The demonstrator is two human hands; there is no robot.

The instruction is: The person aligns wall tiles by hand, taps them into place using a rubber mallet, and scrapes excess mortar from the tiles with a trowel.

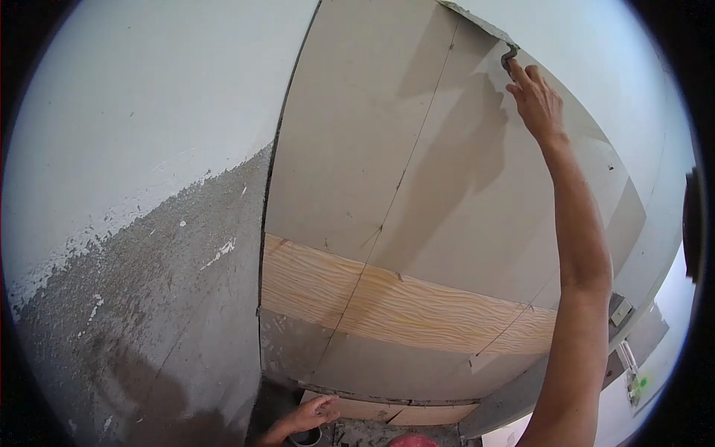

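My right hand is raised high against the tiled wall, closed around a trowel. The trowel has a grey blade, seen nearly edge-on along the upper edge of the beige tiles. Its dark curved neck runs down to my fingers; the handle is mostly hidden in the hand. Down at the bottom, my left hand has its fingers loosely bent and apart, with nothing visible in them. Just under it is the rim of a small container, partly cut off by the frame.
A wavy wood-toned tile band crosses the wall below the beige tiles. On the left stands a rough cement wall, white higher up. Light tile pieces and a red object lie low. An electrical box is at right.
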